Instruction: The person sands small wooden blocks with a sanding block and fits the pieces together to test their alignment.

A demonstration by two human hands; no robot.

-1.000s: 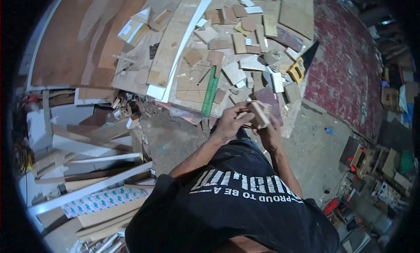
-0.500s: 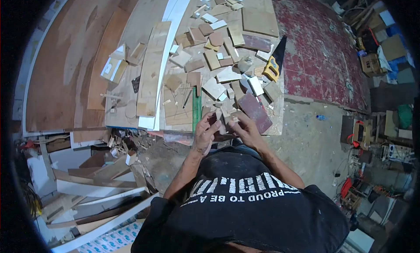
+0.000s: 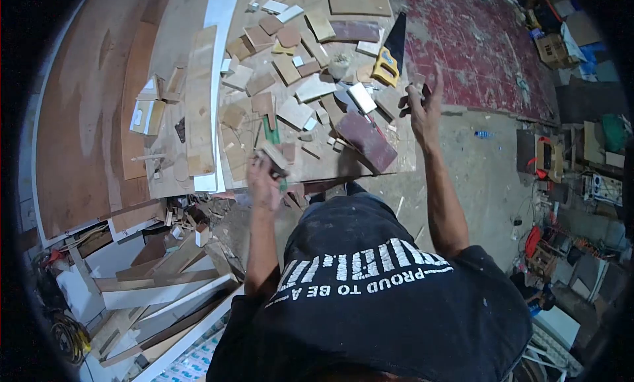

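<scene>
My left hand [image 3: 263,180] is at the near edge of the workbench [image 3: 317,174], blurred, with its fingers closed around a small pale wood block [image 3: 273,155]. Off the bench's right edge my right hand [image 3: 422,108] is raised with its fingers spread and nothing clearly in it. A dark reddish board [image 3: 366,141] lies between the two hands. Just beyond the left hand lies a green ruler [image 3: 269,127]. Several wood offcuts [image 3: 297,91] cover the benchtop.
A hand saw with a yellow handle [image 3: 387,59] lies at the bench's far right, near my right hand. A long white strip [image 3: 215,84] and planks run along the left. Loose boards [image 3: 152,283] are piled on the floor at lower left. Red flooring [image 3: 489,45] and clutter are to the right.
My hands were together at the bench edge on a wood piece. They have parted: the left stays low with a block, and the right has swung up and right.
</scene>
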